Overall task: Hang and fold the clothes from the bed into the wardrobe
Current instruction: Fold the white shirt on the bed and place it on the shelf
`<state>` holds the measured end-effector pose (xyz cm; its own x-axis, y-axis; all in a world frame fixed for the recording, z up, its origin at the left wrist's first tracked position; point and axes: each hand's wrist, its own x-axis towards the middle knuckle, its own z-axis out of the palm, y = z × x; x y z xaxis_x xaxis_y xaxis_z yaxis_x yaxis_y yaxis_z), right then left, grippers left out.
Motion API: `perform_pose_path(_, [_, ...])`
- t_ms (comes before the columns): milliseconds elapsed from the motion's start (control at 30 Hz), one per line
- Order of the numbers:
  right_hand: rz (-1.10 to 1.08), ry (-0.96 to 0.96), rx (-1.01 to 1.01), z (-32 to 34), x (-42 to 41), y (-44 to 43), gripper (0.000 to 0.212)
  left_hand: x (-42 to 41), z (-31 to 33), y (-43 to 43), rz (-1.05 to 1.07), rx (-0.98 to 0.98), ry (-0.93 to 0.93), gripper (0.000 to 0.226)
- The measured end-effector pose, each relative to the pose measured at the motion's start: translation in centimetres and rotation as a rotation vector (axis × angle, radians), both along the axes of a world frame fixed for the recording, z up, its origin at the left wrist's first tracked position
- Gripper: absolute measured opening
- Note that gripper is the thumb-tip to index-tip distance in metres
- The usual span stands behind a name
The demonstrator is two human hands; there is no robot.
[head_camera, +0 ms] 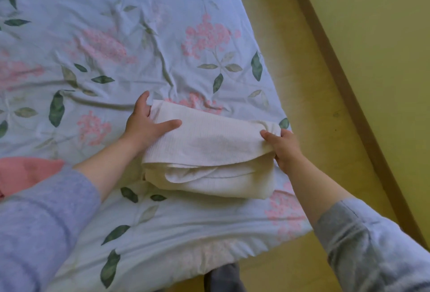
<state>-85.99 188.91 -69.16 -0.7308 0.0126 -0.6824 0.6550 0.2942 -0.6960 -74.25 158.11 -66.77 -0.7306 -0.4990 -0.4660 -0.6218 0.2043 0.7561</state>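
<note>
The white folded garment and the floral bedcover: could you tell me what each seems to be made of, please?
The white folded garment looks like a soft knit or waffle-weave cloth, matte; fine ribbed rows run across its top layer. The floral bedcover is probably thin woven cotton or a blend, matte; it shows sharp fine creases and a flat printed pattern.

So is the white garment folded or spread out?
Folded: the white garment lies in stacked layers on the bed, left hand and right hand holding its ends.
</note>
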Motion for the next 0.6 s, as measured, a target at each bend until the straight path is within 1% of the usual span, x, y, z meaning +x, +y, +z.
perform_pose_path(133, [0.084, 0.079, 0.078, -0.3, 1.1, -0.1, 0.045, 1.6, -1.4, 1.0, -0.143, -0.125, -0.016, 0.127])
perform_pose_path(167, [0.128, 0.099, 0.118, -0.4, 1.5, -0.1, 0.051, 2.0, -1.8, 1.1, -0.171, -0.157, -0.022, 0.126])
perform_pose_path(200, [0.182, 0.14, 0.199, -0.4, 1.7, -0.2, 0.059, 2.3, -2.2, 1.3, -0.193, -0.189, -0.023, 0.124])
perform_pose_path(267, [0.303, 0.314, 0.427, -0.3, 2.4, -0.9, 0.074, 2.6, -3.1, 1.8, -0.224, -0.284, -0.011, 0.118])
perform_pose_path(300, [0.361, 0.436, 0.519, 0.0, 2.8, -1.6, 0.077, 2.5, -3.5, 2.1, -0.231, -0.344, -0.015, 0.116])
perform_pose_path(367, [0.523, 0.66, 0.607, 0.4, 3.5, -2.9, 0.078, 2.3, -4.0, 2.5, -0.227, -0.398, -0.084, 0.121])
perform_pose_path(400, [0.641, 0.72, 0.631, 0.3, 3.8, -3.5, 0.079, 2.3, -4.1, 2.7, -0.209, -0.372, -0.132, 0.128])
perform_pose_path(433, [0.769, 0.733, 0.65, 0.1, 4.2, -3.9, 0.081, 2.4, -4.2, 2.7, -0.179, -0.323, -0.166, 0.137])
perform_pose_path(467, [0.881, 0.698, 0.664, -0.4, 4.6, -4.2, 0.082, 2.5, -4.3, 2.5, -0.145, -0.262, -0.185, 0.145])
perform_pose_path(500, [0.959, 0.619, 0.673, -1.1, 5.0, -4.3, 0.084, 2.7, -4.4, 2.4, -0.119, -0.202, -0.196, 0.151])
perform_pose_path(533, [0.99, 0.523, 0.681, -1.9, 5.3, -4.1, 0.087, 2.9, -4.5, 2.3, -0.109, -0.156, -0.206, 0.156])
perform_pose_path(600, [0.949, 0.373, 0.695, -3.3, 5.2, -3.5, 0.101, 3.1, -4.8, 2.1, -0.141, -0.123, -0.212, 0.163])
